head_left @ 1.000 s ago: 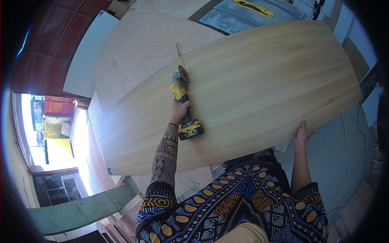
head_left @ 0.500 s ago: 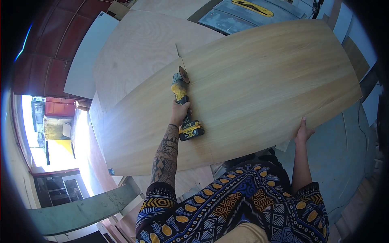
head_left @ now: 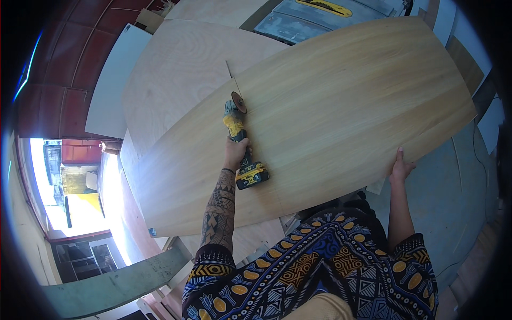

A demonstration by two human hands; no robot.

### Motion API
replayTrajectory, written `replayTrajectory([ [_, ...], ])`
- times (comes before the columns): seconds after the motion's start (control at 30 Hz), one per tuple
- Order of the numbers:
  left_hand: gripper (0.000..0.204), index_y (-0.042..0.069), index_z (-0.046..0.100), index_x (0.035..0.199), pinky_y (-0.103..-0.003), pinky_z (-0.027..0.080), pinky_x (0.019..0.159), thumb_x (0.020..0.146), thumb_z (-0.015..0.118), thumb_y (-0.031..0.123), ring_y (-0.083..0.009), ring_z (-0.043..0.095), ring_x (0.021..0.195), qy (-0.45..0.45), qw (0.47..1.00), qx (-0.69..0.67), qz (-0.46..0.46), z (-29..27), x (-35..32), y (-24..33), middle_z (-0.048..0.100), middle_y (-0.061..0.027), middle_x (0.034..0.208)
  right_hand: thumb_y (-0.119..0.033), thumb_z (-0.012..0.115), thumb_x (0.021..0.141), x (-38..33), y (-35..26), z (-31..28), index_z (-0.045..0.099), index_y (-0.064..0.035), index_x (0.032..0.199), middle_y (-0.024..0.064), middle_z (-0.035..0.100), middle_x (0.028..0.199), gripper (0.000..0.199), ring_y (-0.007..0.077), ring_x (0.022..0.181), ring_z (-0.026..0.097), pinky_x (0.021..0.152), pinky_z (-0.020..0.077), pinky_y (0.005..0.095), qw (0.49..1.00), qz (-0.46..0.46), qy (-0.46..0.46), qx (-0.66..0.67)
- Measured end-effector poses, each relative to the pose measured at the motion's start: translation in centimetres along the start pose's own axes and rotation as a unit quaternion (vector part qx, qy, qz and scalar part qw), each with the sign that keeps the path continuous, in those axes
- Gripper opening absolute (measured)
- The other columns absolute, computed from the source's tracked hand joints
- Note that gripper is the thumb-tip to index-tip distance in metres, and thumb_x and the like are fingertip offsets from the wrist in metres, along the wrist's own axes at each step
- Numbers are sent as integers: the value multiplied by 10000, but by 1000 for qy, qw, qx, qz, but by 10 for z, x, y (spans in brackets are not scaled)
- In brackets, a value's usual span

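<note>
My left hand (head_left: 234, 152) is wrapped round the body of a yellow-and-black cordless angle grinder (head_left: 233, 126). Its thin cutting disc (head_left: 239, 102) stands on edge at a straight line across a large wood-grain board (head_left: 341, 96), close to the board's far edge. A narrow slit shows from that edge to the disc; whether the disc is turning I cannot tell. The grinder's battery (head_left: 253, 176) points toward me. At the near edge, on the right, my right hand (head_left: 400, 169) grips the board, thumb on top and the other fingers mostly hidden below.
Under the board lies a pale plywood sheet (head_left: 176, 69). Beyond it is a blue-grey machine table (head_left: 288, 26) with a yellow slotted plate (head_left: 326, 7). A white panel (head_left: 114, 88) leans at the left, near a bright doorway. A cable (head_left: 476, 146) hangs at the right.
The whole view has shifted slightly. The grinder stays at nearly the same place on the board, and both hands keep their holds.
</note>
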State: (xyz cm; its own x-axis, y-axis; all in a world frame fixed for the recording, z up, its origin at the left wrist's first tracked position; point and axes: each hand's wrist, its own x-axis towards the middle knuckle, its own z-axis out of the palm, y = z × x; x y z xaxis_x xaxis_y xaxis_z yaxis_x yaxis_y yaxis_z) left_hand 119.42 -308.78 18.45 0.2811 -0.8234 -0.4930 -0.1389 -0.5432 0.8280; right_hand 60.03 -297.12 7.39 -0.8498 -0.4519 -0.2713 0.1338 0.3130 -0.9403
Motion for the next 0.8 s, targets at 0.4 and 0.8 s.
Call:
replayTrajectory([
  [0.4, 464, 22, 447, 1306, -380, 613, 548, 944, 734, 60, -197, 693, 622, -5, 1000, -1, -5, -3, 3, -5, 671, -99, 882, -277, 861, 1020, 1, -7, 4, 217, 84, 1614, 284, 477, 1583, 948, 374, 1433, 574, 1240, 497, 453, 1000, 18, -3, -14],
  [0.8, 477, 23, 437, 1323, -378, 616, 549, 948, 729, 64, -197, 690, 610, -1, 1000, 5, -6, -9, 3, -9, 673, -102, 874, -277, 869, 1009, -2, -11, 10, 231, 89, 1609, 288, 489, 1579, 949, 371, 1426, 587, 1226, 509, 459, 1000, 22, -2, -17],
])
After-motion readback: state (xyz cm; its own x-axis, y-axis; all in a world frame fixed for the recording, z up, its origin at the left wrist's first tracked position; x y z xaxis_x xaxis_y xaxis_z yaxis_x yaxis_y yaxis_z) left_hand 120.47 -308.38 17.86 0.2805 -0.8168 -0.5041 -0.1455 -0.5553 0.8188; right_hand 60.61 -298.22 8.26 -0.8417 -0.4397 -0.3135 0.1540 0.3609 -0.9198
